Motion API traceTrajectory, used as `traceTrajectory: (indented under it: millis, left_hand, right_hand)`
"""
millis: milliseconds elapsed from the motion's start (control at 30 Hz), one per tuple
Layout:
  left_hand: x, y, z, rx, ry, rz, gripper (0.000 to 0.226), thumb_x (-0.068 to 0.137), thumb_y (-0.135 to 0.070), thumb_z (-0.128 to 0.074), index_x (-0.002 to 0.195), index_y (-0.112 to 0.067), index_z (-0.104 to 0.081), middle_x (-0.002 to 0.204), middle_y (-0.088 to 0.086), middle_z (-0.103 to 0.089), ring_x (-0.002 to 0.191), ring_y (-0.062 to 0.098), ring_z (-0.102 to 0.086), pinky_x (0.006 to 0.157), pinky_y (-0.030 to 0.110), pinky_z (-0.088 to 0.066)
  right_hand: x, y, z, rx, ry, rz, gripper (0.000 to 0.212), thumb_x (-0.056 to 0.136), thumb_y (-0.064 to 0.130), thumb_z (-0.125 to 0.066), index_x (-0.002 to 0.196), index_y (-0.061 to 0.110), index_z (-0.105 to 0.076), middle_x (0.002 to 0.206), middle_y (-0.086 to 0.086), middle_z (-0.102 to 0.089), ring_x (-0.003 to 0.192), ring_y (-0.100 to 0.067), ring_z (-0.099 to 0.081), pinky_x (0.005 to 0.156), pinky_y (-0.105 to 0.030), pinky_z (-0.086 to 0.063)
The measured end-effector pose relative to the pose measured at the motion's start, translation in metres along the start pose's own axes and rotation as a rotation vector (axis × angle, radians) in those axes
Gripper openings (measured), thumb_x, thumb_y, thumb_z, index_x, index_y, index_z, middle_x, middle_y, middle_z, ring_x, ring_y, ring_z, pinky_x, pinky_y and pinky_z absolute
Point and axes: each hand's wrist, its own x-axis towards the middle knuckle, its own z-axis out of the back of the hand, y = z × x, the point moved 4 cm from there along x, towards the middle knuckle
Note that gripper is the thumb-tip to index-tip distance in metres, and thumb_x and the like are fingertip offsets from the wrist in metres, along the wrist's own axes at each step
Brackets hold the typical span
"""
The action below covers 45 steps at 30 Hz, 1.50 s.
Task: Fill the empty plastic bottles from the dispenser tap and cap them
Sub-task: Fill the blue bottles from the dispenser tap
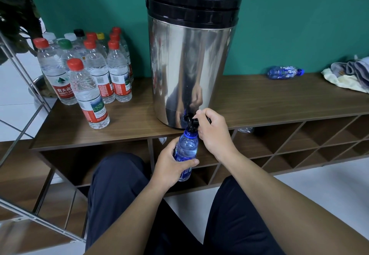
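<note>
Two hands are engaged at frame centre. Left hand (173,166) wraps its fingers and thumb round the blue bottle (186,150), holding it upright below the shelf (259,97) edge so its open neck sits directly beneath the tap (191,120). That placement looks intended to catch the flow without spillage; the neck appears to touch or nearly touch the spout, and which cannot be confirmed. Right hand (214,129) is curled on the black tap lever, fingers closed over it, apparently working the valve. Whether water is running cannot be told; the bottle's fill level is also unclear through the tinted plastic.

Dispenser (189,65), steel with a black lid, stands at the shelf's front edge, tap overhanging, which gives clearance for a bottle held underneath.

Capped bottles (85,71), mostly red-topped, stand grouped at upper left of the frame, well apart from the tap; they appear to hold water, so are judged finished stock kept out of the working zone. One further blue bottle (284,72) lies on its side at upper right, cap on, near a heap of cloths (349,73); its contents cannot be determined.

No loose cap for the held bottle is visible. Judgement: filling step in hand, capping outstanding. Risk: overflow or drip onto the person's legs, directly below.
</note>
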Motion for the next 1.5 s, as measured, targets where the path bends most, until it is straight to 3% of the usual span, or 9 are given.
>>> traceTrajectory:
  millis: [133,367,900,1000,1167,1400,1500]
  left_hand:
    - [0.001,0.001,0.001,-0.011,-0.008,-0.008,0.079,0.079,-0.011,-0.101,0.144,-0.036,-0.066,0.129,-0.015,-0.08,0.12,0.006,-0.076,0.108,0.036,-0.059]
    - [0.001,0.002,0.0,-0.008,-0.005,-0.014,0.08,0.079,-0.011,-0.102,0.146,-0.034,-0.065,0.13,-0.014,-0.079,0.122,0.007,-0.075,0.111,0.04,-0.059]
    - [0.002,0.002,0.001,-0.006,-0.006,0.007,0.08,0.08,-0.012,-0.101,0.147,-0.035,-0.064,0.129,-0.02,-0.078,0.12,0.001,-0.074,0.098,0.023,-0.058]
    - [0.002,0.002,0.001,-0.005,-0.006,0.011,0.079,0.08,-0.012,-0.101,0.145,-0.037,-0.063,0.128,-0.023,-0.078,0.119,-0.001,-0.074,0.094,0.019,-0.057]
    - [0.003,0.004,0.001,0.002,-0.01,0.011,0.081,0.079,-0.015,-0.102,0.147,-0.037,-0.064,0.13,-0.02,-0.078,0.12,0.002,-0.074,0.102,0.029,-0.059]
    - [0.006,0.008,0.0,-0.005,-0.002,0.014,0.08,0.079,-0.016,-0.102,0.147,-0.036,-0.064,0.132,-0.016,-0.078,0.124,0.006,-0.074,0.107,0.037,-0.06]
    - [0.007,0.008,-0.001,-0.003,-0.011,0.026,0.08,0.078,-0.016,-0.102,0.145,-0.036,-0.064,0.13,-0.02,-0.077,0.121,0.001,-0.073,0.107,0.036,-0.061]
  right_hand:
    - [0.0,0.002,0.002,-0.01,-0.002,0.014,0.034,0.114,0.035,-0.057,0.097,0.009,-0.068,0.056,0.012,-0.047,0.056,-0.011,-0.043,0.063,-0.037,-0.038]
    - [0.001,0.007,0.003,-0.038,0.009,0.027,0.032,0.114,0.032,-0.057,0.091,0.013,-0.068,0.056,0.011,-0.046,0.056,-0.014,-0.042,0.061,-0.036,-0.036]
    - [-0.003,0.02,0.006,-0.208,-0.003,0.102,0.041,0.114,0.036,-0.055,0.085,0.009,-0.064,0.055,0.004,-0.052,0.053,-0.015,-0.047,0.058,-0.034,-0.04]
    - [-0.003,0.023,0.007,-0.242,-0.015,0.119,0.04,0.114,0.037,-0.055,0.084,0.012,-0.064,0.057,0.004,-0.054,0.055,-0.017,-0.051,0.058,-0.039,-0.043]
    - [-0.002,0.027,0.009,-0.35,-0.034,0.166,0.037,0.112,0.037,-0.057,0.083,0.017,-0.066,0.065,0.0,-0.061,0.06,-0.016,-0.057,0.065,-0.049,-0.053]
    - [-0.004,0.054,0.005,-0.661,0.002,0.354,0.008,0.112,0.034,-0.06,0.108,0.03,-0.066,0.077,0.012,-0.069,0.074,-0.004,-0.067,0.062,-0.026,-0.051]
    - [-0.006,0.053,0.003,-0.672,0.066,0.331,0.019,0.109,0.048,-0.063,0.118,0.031,-0.063,0.08,0.016,-0.067,0.077,0.001,-0.065,0.061,-0.014,-0.043]
